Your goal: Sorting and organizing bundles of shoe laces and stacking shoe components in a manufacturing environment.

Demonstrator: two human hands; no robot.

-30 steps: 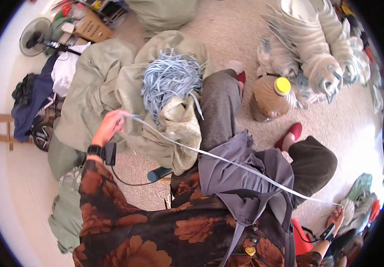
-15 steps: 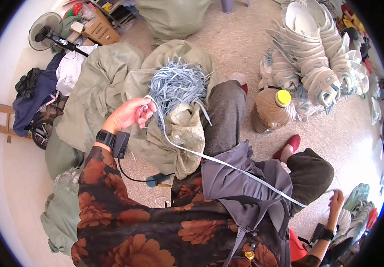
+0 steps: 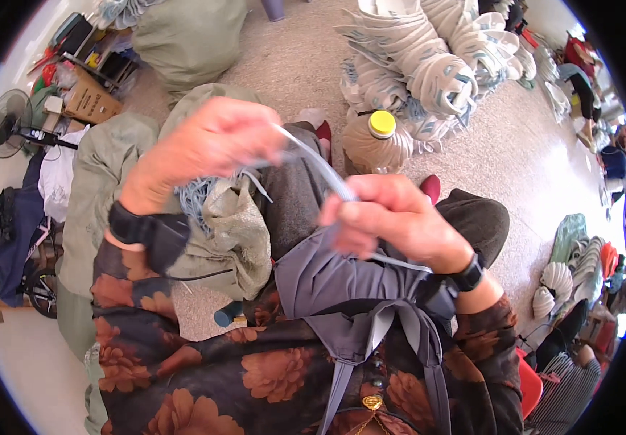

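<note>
One pale blue strap (image 3: pixel 327 177) is pinched in the grip of both hands and stretched between them above the lap. The left hand (image 3: pixel 208 145) is closed on its upper end; the right hand (image 3: pixel 389 221), at four o'clock from the left, is closed on it lower down. A bundle of blue straps (image 3: pixel 197 192) lies in one open green sack (image 3: pixel 222 232) under the left hand. One yellow-capped plastic bottle (image 3: pixel 378 141) stands on the floor at twelve o'clock from the right hand, just beside stacked folded white bags (image 3: pixel 429 65).

Pale plastic strap (image 3: pixel 327 177) — smooth, coarse woven sack (image 3: pixel 233 232) — matt cloth
</note>
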